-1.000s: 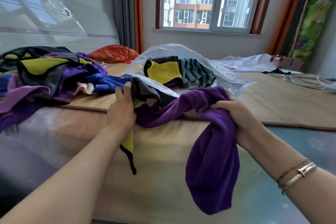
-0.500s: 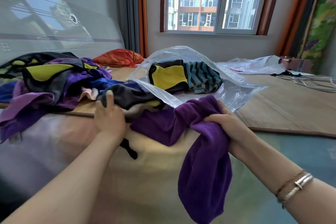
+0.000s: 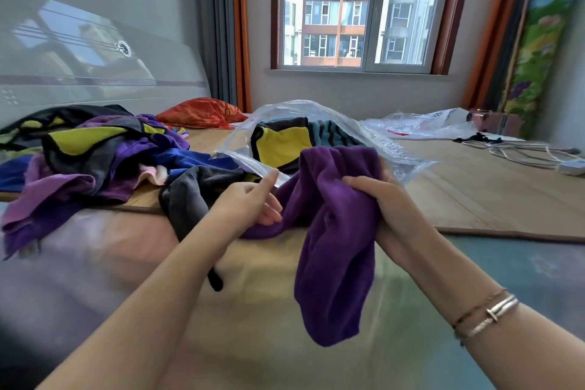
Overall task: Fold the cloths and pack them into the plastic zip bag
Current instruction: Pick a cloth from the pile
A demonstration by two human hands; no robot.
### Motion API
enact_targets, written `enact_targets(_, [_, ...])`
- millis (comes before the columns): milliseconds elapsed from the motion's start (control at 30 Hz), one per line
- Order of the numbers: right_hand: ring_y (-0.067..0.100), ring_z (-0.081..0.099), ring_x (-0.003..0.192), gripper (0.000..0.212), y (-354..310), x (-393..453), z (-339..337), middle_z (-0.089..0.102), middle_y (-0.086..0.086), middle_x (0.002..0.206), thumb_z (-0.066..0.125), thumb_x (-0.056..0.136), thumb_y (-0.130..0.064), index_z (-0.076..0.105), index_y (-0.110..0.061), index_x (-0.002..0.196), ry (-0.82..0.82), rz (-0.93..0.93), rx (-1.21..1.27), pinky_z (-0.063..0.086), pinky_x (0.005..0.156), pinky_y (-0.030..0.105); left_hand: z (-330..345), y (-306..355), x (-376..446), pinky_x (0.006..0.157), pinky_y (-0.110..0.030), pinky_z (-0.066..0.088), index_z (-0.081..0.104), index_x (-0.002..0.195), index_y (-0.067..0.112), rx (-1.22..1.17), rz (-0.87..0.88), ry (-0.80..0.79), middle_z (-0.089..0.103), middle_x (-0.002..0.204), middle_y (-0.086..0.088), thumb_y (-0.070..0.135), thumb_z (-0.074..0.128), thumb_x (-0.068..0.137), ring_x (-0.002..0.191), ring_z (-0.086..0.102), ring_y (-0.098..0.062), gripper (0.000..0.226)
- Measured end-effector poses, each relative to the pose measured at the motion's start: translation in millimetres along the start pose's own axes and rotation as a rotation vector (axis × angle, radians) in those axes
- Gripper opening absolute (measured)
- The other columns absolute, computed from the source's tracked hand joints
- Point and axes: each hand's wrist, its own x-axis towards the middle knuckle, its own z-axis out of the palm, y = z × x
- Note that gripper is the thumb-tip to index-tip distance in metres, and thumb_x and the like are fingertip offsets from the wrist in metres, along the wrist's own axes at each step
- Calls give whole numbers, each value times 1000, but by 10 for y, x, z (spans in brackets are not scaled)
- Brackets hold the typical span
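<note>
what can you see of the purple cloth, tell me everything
The purple cloth is plain deep purple, soft and fleecy-looking, bunched and not yet folded. The right hand grips its gathered top just in front of the plastic bag, and the rest hangs down in loose folds. The left hand is at its left edge, fingers loose, apparently touching it.

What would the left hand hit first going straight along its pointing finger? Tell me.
Most likely the open rim of the plastic zip bag: the left hand points its fingertip almost at it. Depth is unclear; the purple cloth lies just right.
</note>
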Motion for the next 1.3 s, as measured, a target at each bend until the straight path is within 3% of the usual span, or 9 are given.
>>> enact_targets(67, [28, 63, 108, 39, -101, -96, 45, 64, 16, 123, 58, 87, -6, 54, -9, 125, -103, -20, 26, 51, 94, 39, 98, 285, -271, 76, -27, 53, 68, 83, 20, -260, -46, -166, 74, 73, 2, 66, 46, 86, 74, 70, -16, 51])
enact_targets(167, [25, 62, 103, 34, -185, -256, 83, 67, 12, 115, 49, 91, -23, 59, -6, 120, -223, 47, 75, 53, 87, 32, 253, 395, -551, 79, -41, 58, 65, 107, 24, -392, 31, -238, 76, 89, 4, 53, 66, 79, 83, 73, -16, 40])
enact_targets(300, [20, 55, 85, 25, -136, -268, -35, 63, 12, 95, 41, 95, -7, 64, -7, 106, -77, 33, -179, 47, 63, 25, 343, 260, -606, 65, -29, 59, 59, 115, 16, -435, 70, -71, 74, 97, -3, 16, 73, 83, 84, 72, -16, 35])
enact_targets(400, [14, 44, 62, 20, -148, -257, -93, 52, 6, 74, 41, 92, -8, 61, -11, 92, -4, 102, -201, 35, 52, 24, 339, 203, -572, 69, -32, 57, 60, 118, 13, -500, 7, -138, 73, 103, -9, 10, 67, 87, 89, 70, -20, 32])
enact_targets(500, [15, 44, 55, 27, -177, -270, -191, 54, 5, 66, 35, 90, -9, 61, -8, 90, -32, 244, -9, 39, 50, 25, 349, 224, -571, 70, -34, 54, 63, 116, 10, -684, -10, -293, 71, 102, -13, 7, 53, 92, 86, 67, -22, 26])
enact_targets(767, [12, 50, 55, 8, -176, -296, -312, 55, -1, 66, 64, 82, -17, 57, -15, 80, -140, 502, 94, 43, 52, 24, 259, 126, -440, 64, -30, 50, 62, 124, 8, -861, -94, -247, 68, 96, -7, 23, 52, 92, 79, 63, -17, 37])
enact_targets(900, [13, 54, 58, 9, -99, -178, -420, 58, 4, 71, 63, 84, -5, 60, -12, 90, 88, 373, 41, 48, 53, 24, 159, 52, -350, 62, -31, 41, 63, 99, 14, -708, -234, -114, 66, 81, -2, 35, 35, 103, 72, 58, -15, 36])
enact_targets(1033, [14, 55, 63, 14, -83, -130, -592, 59, 4, 79, 57, 92, -4, 52, -18, 91, 375, 117, -215, 49, 60, 28, 35, -101, -317, 61, -31, 37, 59, 88, 15, -526, -311, -48, 54, 73, -2, 26, 36, 103, 66, 46, -17, 30])
enact_targets(1300, [9, 52, 54, 23, -125, -224, -631, 62, 1, 70, 52, 92, 3, 61, -17, 100, 286, -15, 1, 46, 53, 22, -181, -232, -308, 71, -42, 52, 58, 105, 8, -820, -445, -138, 59, 82, -7, 2, 56, 88, 76, 59, -19, 18])
